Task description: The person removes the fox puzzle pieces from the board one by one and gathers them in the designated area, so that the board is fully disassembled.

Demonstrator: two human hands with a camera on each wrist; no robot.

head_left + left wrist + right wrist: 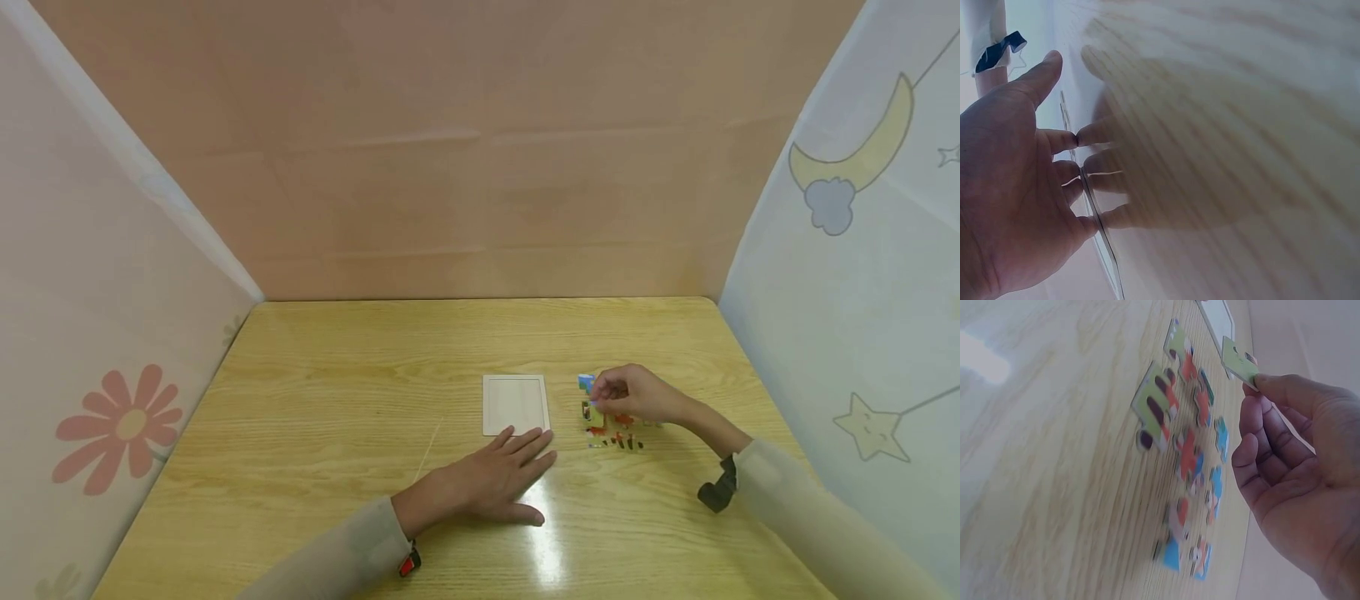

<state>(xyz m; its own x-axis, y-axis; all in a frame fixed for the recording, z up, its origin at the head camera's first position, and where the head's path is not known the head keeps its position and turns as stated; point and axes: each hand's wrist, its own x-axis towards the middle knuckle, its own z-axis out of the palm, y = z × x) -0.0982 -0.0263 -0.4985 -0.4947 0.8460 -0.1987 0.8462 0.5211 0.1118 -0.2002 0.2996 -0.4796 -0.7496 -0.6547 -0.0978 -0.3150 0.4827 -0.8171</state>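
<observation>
My right hand [637,396] pinches a green jigsaw puzzle piece [1239,362] between thumb and forefinger, raised off the table. Under and around that hand lie several loose puzzle pieces [1188,450] in green, red, blue and white. My left hand [491,479] has its fingers spread, with the fingertips at the near edge of a pale wooden puzzle tray [514,404]. In the left wrist view the fingertips [1089,225] touch at the tray's edge. The part of the tray inside its raised rim shows bare wood. In the head view the right hand partly hides the pieces.
The wood-grain table [337,375] runs back to a plain tan rear wall [487,167]. Patterned fabric sides stand at left and right, one with a pink flower [131,425]. Light glares off the table beside the left hand.
</observation>
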